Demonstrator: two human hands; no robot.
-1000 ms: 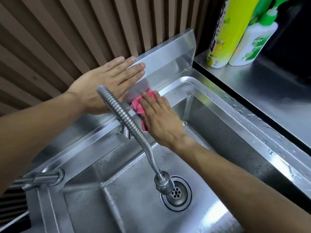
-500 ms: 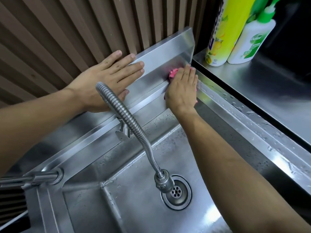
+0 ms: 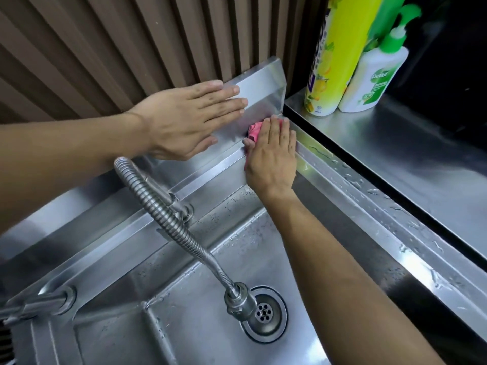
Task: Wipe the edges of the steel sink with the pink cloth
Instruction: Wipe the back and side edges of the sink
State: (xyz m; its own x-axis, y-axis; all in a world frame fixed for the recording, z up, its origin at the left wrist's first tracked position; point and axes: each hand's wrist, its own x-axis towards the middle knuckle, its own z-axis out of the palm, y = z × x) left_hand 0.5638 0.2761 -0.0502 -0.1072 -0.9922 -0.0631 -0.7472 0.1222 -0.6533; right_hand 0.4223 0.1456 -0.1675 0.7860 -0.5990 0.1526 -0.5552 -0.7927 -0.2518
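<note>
The steel sink [image 3: 395, 233] fills the lower view, its right rim wet with droplets. My right hand [image 3: 271, 156] lies flat on the pink cloth [image 3: 255, 130] and presses it into the far right corner of the rim, under the steel backsplash [image 3: 263, 80]. Only a bunched pink edge shows beyond my fingers and a sliver by my thumb. My left hand [image 3: 189, 119] rests flat with fingers straight against the backsplash, just left of the cloth, holding nothing.
A flexible steel faucet hose [image 3: 168, 214] arches over the basin and ends above the drain [image 3: 264, 313]. A yellow bottle [image 3: 332, 54] and a white and green pump bottle [image 3: 374, 75] stand on the steel counter [image 3: 408, 154] to the right. A slatted brown wall stands behind.
My right hand slid the pink cloth along the back rim from near the faucet base to the far right corner. My left hand stayed flat on the backsplash.
</note>
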